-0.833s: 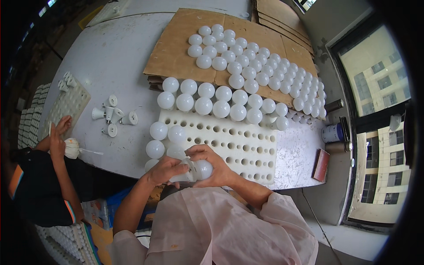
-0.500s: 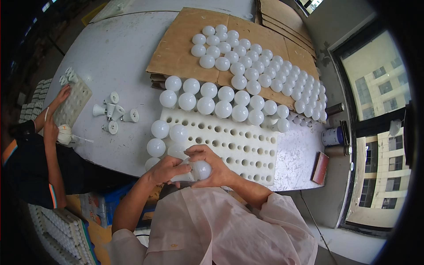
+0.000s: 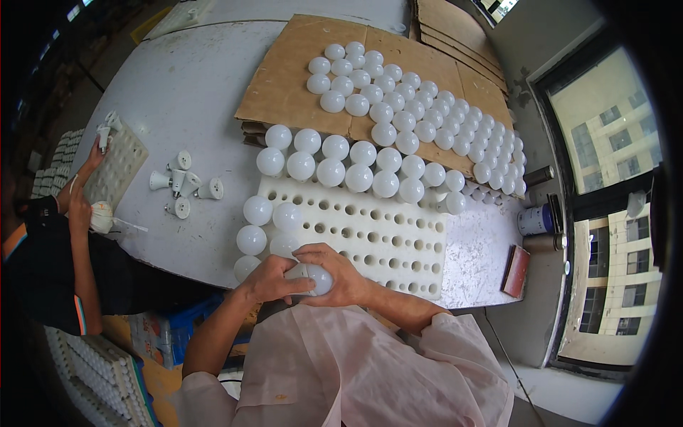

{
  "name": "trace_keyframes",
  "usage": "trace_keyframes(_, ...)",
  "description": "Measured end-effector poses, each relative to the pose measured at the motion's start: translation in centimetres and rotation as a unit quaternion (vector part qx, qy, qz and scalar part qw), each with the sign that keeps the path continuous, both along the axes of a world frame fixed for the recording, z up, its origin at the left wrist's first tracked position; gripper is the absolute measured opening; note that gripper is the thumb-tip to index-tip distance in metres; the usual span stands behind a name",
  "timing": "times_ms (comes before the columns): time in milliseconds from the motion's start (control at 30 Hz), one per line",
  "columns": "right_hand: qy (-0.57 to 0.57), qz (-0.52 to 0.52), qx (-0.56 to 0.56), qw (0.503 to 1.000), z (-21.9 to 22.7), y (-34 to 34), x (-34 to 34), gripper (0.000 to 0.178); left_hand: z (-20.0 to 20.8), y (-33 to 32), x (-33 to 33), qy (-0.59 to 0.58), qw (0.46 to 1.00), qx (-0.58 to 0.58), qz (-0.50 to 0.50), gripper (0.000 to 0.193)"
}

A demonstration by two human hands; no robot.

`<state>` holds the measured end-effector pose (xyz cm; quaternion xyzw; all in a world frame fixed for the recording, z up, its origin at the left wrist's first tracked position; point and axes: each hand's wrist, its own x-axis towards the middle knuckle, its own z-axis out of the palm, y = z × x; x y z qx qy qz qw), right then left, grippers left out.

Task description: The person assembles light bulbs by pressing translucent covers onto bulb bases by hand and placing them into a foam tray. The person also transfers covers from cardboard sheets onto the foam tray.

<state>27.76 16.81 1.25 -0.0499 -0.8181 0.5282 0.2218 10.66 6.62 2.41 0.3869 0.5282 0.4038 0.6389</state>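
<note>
Head: bulbs [image 3: 330, 172] part-fill tray [image 3: 361, 222]; hands [image 3: 270, 280] hold 1.

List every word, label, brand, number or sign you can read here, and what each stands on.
No text is legible.
Blue-and-white can: its label is too small and blurred.
Held bulb: no lettering can be made out.
Shirt: small orange mark, unreadable.
</note>
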Motion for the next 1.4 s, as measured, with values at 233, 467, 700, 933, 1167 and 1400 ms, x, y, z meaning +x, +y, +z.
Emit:
trace_keyframes(233, 0.027, -0.031, 0.002, 0.999, -1.0, -0.8, 0.1, 0.073, 1.1, 0.0, 0.4, 0.080, 0.996, -0.021, -0.014, 0.053)
trace_keyframes(467, 0.068, -0.046, 0.022, 0.996, -0.8, -0.8, -0.3, 0.066, 0.7, -0.1, 0.5, 0.194, 0.980, 0.032, -0.024, 0.053)
trace_keyframes(700, 0.101, -0.059, 0.007, 0.993, -1.4, -0.9, -0.1, 0.062, 1.1, 0.0, 0.4, 0.194, 0.979, 0.045, -0.038, 0.050)
trace_keyframes(933, 0.159, -0.050, 0.006, 0.986, -2.4, -0.8, -0.1, 0.061, 1.6, 0.1, 1.0, 0.224, 0.972, 0.062, -0.034, 0.051)
trace_keyframes(1167, 0.177, -0.057, 0.018, 0.982, -1.9, -0.9, -0.1, 0.057, 2.0, 0.5, 1.7, 0.275, 0.958, 0.066, -0.035, 0.051)
trace_keyframes(1400, 0.205, -0.030, 0.039, 0.978, -1.2, -0.2, 0.6, 0.046, 3.8, 1.2, 2.5, 0.263, 0.961, 0.024, -0.079, 0.048)
